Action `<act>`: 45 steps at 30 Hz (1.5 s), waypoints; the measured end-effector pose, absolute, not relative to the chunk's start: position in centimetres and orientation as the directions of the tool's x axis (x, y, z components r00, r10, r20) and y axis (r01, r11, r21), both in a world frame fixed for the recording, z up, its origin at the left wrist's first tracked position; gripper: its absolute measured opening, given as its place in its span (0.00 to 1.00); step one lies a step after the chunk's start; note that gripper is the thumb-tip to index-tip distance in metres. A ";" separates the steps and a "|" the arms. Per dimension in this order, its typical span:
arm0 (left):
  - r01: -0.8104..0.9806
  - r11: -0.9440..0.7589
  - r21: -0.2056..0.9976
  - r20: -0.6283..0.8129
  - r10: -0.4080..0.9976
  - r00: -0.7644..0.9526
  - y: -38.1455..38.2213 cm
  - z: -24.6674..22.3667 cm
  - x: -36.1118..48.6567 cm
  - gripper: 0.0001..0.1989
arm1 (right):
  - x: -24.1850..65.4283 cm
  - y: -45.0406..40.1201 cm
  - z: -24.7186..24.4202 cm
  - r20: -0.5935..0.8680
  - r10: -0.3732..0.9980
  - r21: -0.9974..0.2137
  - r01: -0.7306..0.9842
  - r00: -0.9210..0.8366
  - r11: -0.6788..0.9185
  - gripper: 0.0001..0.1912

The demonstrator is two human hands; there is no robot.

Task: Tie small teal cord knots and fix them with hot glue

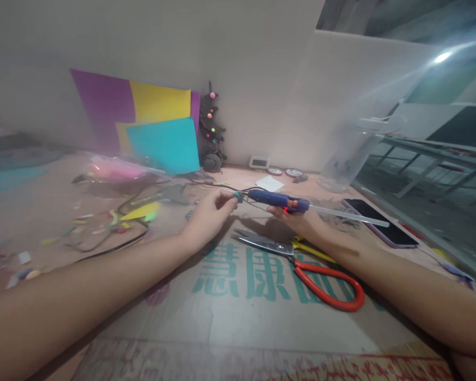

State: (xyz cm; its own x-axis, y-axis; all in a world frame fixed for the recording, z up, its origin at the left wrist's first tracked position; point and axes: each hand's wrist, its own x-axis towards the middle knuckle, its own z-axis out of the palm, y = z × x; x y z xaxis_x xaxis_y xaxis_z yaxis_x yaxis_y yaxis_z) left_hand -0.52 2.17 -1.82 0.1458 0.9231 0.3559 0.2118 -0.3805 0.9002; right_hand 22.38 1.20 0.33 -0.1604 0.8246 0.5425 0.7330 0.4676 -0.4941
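My right hand is closed round a blue hot glue gun, which points left. A red light glows on its underside. Out of its back end sticks a long whitish glue stick. My left hand pinches a small teal piece between thumb and fingers, right at the gun's nozzle; its exact kind is too small to tell. Below my hands lie scissors with red handles, blades toward the left. Yellow-handled pliers or a similar tool lie partly under my right wrist.
A phone and a clear plastic jug stand at the right. Coloured foam sheets lean on the wall beside a dark decorated ornament. Scraps and a black cord lie at left on the cardboard-covered table.
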 end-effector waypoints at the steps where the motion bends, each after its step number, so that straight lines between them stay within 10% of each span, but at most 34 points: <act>1: 0.210 -0.381 0.900 0.356 0.923 0.147 2.2 -1.8 -0.5 0.08 | 22.3 1.2 0.4 0.543 0.824 -0.493 0.734 -0.160 0.467 0.17; 45: 0.174 -0.381 0.908 0.365 0.924 0.114 2.6 -2.0 -0.6 0.09 | 23.0 1.5 -0.2 0.520 0.821 -0.429 0.759 -0.236 0.490 0.13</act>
State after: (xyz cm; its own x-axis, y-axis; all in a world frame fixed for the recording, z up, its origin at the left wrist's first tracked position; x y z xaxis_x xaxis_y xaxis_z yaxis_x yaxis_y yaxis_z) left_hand -0.62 2.56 -2.02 0.1141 0.9238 0.3654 0.1742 -0.3807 0.9082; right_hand 23.04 1.50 -0.16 -0.2357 0.8208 0.5203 0.7591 0.4898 -0.4287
